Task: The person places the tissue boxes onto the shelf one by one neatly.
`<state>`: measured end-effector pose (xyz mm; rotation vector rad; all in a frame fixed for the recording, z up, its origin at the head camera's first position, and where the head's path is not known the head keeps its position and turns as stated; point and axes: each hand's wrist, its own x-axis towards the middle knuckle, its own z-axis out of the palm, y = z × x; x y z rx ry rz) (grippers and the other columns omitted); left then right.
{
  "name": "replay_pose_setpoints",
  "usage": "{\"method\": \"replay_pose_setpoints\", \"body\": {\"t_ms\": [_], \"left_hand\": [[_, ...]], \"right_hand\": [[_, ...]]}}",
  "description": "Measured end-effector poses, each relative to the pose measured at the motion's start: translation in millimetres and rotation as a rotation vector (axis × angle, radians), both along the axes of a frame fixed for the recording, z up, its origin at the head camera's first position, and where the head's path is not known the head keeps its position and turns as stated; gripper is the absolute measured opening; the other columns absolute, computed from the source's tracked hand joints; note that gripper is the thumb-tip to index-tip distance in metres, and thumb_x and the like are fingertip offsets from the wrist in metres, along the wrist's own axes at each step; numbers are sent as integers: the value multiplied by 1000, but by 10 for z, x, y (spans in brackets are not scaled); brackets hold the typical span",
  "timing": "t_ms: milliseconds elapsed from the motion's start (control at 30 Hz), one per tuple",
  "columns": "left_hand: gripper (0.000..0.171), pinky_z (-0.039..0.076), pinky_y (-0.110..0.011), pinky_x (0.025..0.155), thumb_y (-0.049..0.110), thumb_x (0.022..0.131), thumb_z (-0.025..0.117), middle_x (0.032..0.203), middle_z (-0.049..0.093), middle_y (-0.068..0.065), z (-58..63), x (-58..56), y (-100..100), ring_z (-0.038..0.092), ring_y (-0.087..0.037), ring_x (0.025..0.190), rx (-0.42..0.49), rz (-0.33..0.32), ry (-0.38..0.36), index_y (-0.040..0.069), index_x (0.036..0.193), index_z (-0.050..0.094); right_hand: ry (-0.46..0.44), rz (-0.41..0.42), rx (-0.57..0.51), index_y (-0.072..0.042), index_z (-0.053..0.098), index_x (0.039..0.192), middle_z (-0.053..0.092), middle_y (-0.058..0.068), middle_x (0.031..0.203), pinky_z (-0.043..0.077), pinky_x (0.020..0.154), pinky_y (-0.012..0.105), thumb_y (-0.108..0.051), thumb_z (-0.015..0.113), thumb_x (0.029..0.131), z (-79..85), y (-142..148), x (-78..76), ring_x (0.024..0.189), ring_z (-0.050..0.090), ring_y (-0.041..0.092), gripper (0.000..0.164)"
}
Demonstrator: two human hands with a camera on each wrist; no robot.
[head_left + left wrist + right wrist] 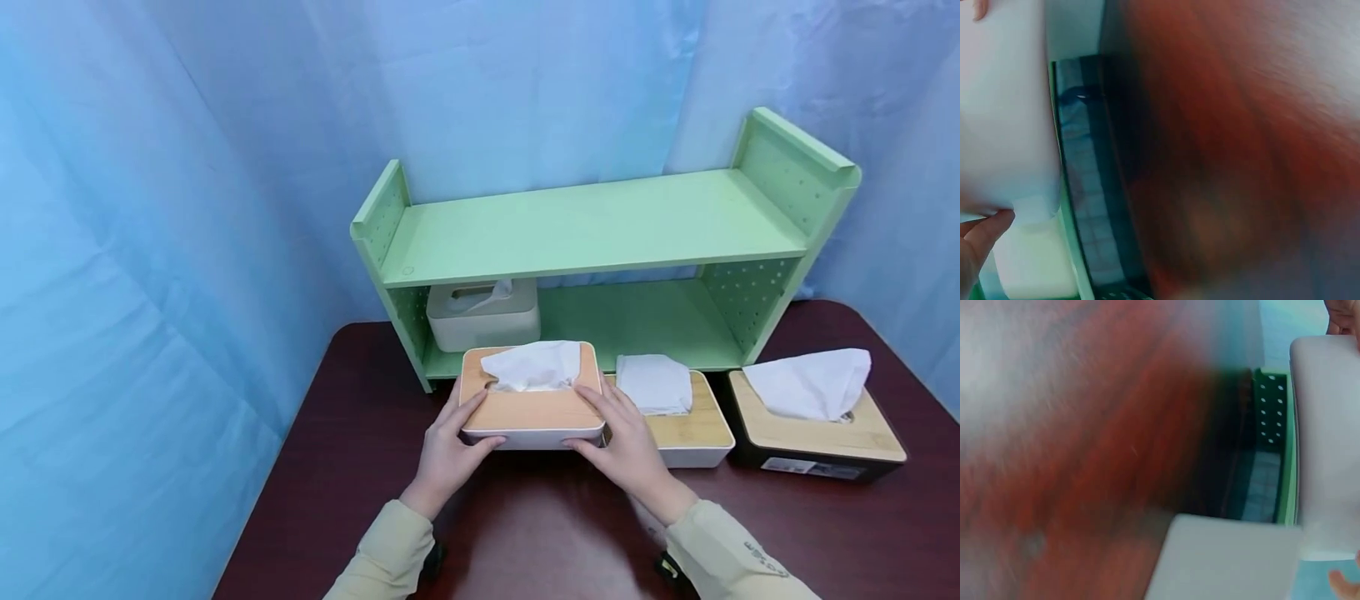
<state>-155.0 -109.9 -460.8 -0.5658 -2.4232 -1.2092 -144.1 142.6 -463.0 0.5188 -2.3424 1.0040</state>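
Between my two hands a tissue box (532, 414) with a wooden lid and white sides is held up in front of the green shelf. A white tissue stands out of its slot. My left hand (444, 458) grips the left end, thumb on the front side and fingers over the lid's edge. On the right end, my right hand (633, 447) grips it the same way. In the left wrist view, the box's white side (1004, 119) appears above the tabletop with fingers at its end. The right wrist view shows the white box (1329, 444) from the other end.
A green two-tier shelf (585, 229) stands at the back of the dark table (337, 467). On its lower tier, at the left, sits an all-white tissue box (487, 329). Right of my hands are a wooden-lidded white tissue box (705, 417) and a black one (825, 433).
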Motion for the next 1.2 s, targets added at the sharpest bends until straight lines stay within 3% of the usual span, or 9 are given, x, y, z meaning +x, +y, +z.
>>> {"method": "replay_pose_setpoints", "body": {"t_ms": [167, 267, 400, 667, 867, 967, 1067, 1133, 1200], "left_hand": [[65, 47, -40, 94, 15, 70, 84, 149, 31, -25, 84, -37, 165, 40, -35, 133, 37, -24, 13, 6, 129, 59], [64, 47, -39, 95, 15, 71, 83, 149, 30, -27, 130, -67, 300, 40, -35, 133, 51, -47, 10, 7, 129, 59], [62, 47, -38, 95, 16, 71, 83, 149, 30, -26, 189, -123, 468, 43, -33, 131, 44, -76, 11, 7, 128, 60], [57, 47, -35, 97, 22, 79, 78, 148, 30, -29, 257, -301, 808, 45, -34, 130, -76, -146, 8, 8, 130, 57], [57, 46, -31, 98, 28, 84, 73, 151, 27, -25, 236, -414, 997, 46, -32, 130, -154, -162, -45, 12, 135, 54], [56, 46, -31, 98, 29, 85, 71, 151, 27, -25, 233, -466, 1075, 47, -32, 129, -172, -169, -61, 13, 136, 53], [56, 45, -32, 99, 30, 86, 70, 152, 27, -24, 256, -500, 1148, 46, -31, 129, -202, -162, -82, 15, 137, 51], [57, 45, -32, 99, 31, 87, 69, 152, 27, -24, 278, -517, 1195, 47, -31, 129, -230, -149, -93, 15, 138, 51], [56, 45, -32, 99, 32, 87, 68, 152, 27, -25, 305, -529, 1236, 46, -31, 130, -261, -138, -94, 16, 138, 50]], "right_hand": [[13, -12, 8, -5, 58, 124, 46, 35, 134, 42, 92, 57, -6, 88, 58, 115, 155, 4, 120, 46, 50, 73], [14, -34, 3, -5, 59, 122, 43, 35, 136, 40, 102, 29, -4, 89, 56, 171, 275, 8, 121, 46, 50, 73], [12, -36, -5, -4, 58, 122, 41, 35, 138, 23, 95, 2, -1, 88, 56, 228, 457, 1, 119, 46, 52, 72], [41, -58, -2, -3, 60, 121, 44, 30, 138, 28, 86, -3, 5, 86, 54, 265, 860, -59, 112, 50, 46, 73], [-15, -39, -5, -2, 59, 123, 39, 36, 137, 31, 78, -5, 3, 84, 61, 227, 1082, -122, 112, 50, 47, 68], [-23, -58, 15, -1, 59, 122, 39, 38, 136, 36, 69, 1, 1, 84, 61, 206, 1165, -160, 105, 56, 20, 66], [-6, -72, 38, 0, 59, 122, 41, 39, 133, 38, 62, 8, 0, 85, 61, 189, 1235, -208, 84, 48, -6, 66], [-2, -76, 47, 0, 59, 122, 41, 39, 133, 38, 61, 9, 0, 85, 61, 183, 1273, -238, 80, 43, -13, 66], [-7, -87, 65, 0, 59, 122, 42, 39, 132, 38, 60, 10, -2, 85, 62, 189, 1302, -258, 73, 48, -4, 65]]}}
